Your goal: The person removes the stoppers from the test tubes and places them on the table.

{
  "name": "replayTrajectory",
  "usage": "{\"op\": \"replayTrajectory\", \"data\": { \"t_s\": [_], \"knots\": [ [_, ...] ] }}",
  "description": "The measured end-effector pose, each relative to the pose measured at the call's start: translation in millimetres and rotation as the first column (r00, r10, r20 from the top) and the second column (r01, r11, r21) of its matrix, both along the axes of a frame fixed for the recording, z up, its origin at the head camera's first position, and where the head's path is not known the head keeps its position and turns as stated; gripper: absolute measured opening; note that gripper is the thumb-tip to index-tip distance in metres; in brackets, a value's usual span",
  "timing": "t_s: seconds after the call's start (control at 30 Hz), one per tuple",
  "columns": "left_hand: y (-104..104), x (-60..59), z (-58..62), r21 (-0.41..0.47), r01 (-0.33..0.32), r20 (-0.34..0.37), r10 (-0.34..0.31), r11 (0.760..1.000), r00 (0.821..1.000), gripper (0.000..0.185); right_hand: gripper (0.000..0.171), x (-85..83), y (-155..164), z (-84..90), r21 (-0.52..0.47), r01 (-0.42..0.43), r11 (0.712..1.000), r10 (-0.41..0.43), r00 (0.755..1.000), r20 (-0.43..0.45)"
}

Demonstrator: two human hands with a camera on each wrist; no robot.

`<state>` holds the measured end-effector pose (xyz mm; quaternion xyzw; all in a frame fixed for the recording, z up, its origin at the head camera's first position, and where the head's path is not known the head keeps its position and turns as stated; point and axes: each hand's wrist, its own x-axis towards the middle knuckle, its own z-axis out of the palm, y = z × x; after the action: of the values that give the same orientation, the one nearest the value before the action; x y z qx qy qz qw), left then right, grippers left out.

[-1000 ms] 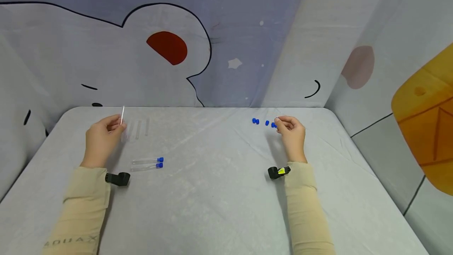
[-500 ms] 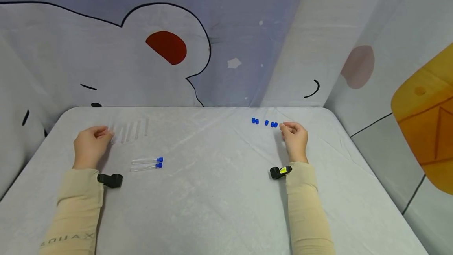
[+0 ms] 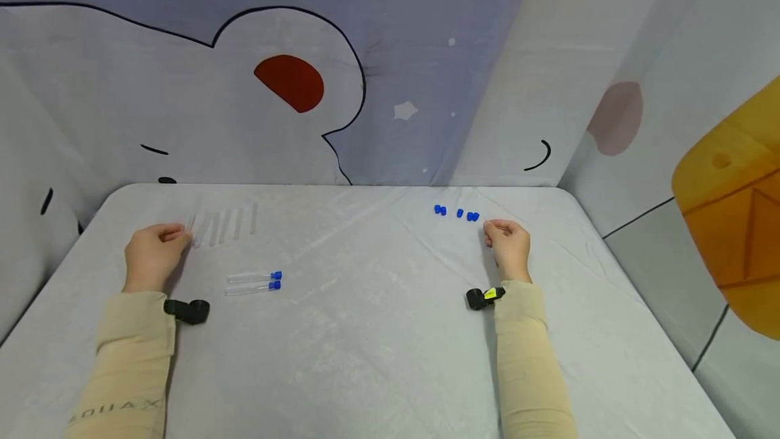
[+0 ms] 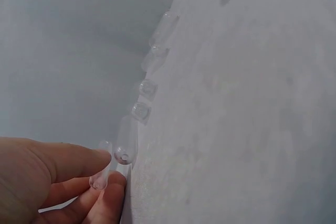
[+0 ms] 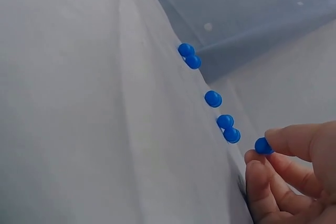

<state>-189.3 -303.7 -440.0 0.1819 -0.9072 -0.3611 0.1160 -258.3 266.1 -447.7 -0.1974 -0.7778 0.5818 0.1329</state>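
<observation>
Well, the right grip (image 3: 510, 248) pinches a round cap (image 5: 261, 146).

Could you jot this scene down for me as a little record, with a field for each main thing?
Left hand: pinches a clear tube
Right hand: pinches a blue cap
Uncapped tubes: five more, lying in a row beside the left hand
Loose caps: five more, blue, two pairs and a single one, left of the right hand
Capped tubes: two, lying side by side, blue ends pointing right
Surface: white-covered table
</observation>
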Motion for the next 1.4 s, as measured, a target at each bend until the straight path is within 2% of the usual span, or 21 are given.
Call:
{"op": "replayTrajectory", "data": {
  "t_s": [0.17, 0.33, 0.6, 0.93, 1.07, 1.2, 1.27, 1.33, 1.4],
  "knots": [
    [-1, 0.0, -0.9, 0.007, -0.026, 0.006, 0.026, 1.0, 1.0, 0.038, 0.023, -4.1, 0, 1.8, 0.027, -0.001, 1.0, -0.001, 0.999, 0.052],
    [1, -0.7, -1.1, 0.011, -0.049, 0.022, 0.049, 0.999, 0.999, 0.037, 0.023, -15.3, 0, 5.3, 0.085, -0.016, 0.996, 0.009, 0.997, 0.08],
    [3, 0.9, -0.1, -0.009, -0.016, 0.017, 0.016, 1.0, 1.0, 0.037, 0.022, -27.2, 3, 6.3, 0.19, -0.022, 0.982, -0.003, 0.991, 0.131],
    [6, 0.5, 1.4, -0.005, -0.015, 0.039, 0.015, 1.0, 0.999, 0.039, 0.024, -23.1, 2, 6.9, 0.161, -0.025, 0.987, -0.001, 0.988, 0.157],
    [7, 0.0, 3.7, -0.032, 0.002, 0.024, -0.001, 0.999, 1.0, 0.037, 0.025, -21.0, 1, 6.4, 0.135, -0.031, 0.99, 0.011, 0.988, 0.151],
    [11, 0.3, 7.7, -0.073, 0.032, -0.018, -0.034, 0.997, 0.999, 0.035, 0.026, -16.1, -3, 7.4, 0.104, -0.063, 0.993, 0.048, 0.989, 0.138],
    [14, 0.2, 12.1, -0.091, 0.066, -0.047, -0.07, 0.994, 0.996, 0.034, 0.025, -12.3, -5, 8.7, 0.08, -0.085, 0.993, 0.074, 0.989, 0.131],
    [18, 0.1, 18.0, -0.113, 0.121, -0.075, -0.13, 0.986, 0.989, 0.033, 0.026, -8.5, -8, 10.0, 0.055, -0.11, 0.992, 0.102, 0.987, 0.123],
    [22, 0.4, 25.4, -0.131, 0.204, -0.085, -0.216, 0.97, 0.973, 0.033, 0.025, -5.0, -12, 11.5, 0.03, -0.139, 0.99, 0.135, 0.984, 0.121]
  ]
}}
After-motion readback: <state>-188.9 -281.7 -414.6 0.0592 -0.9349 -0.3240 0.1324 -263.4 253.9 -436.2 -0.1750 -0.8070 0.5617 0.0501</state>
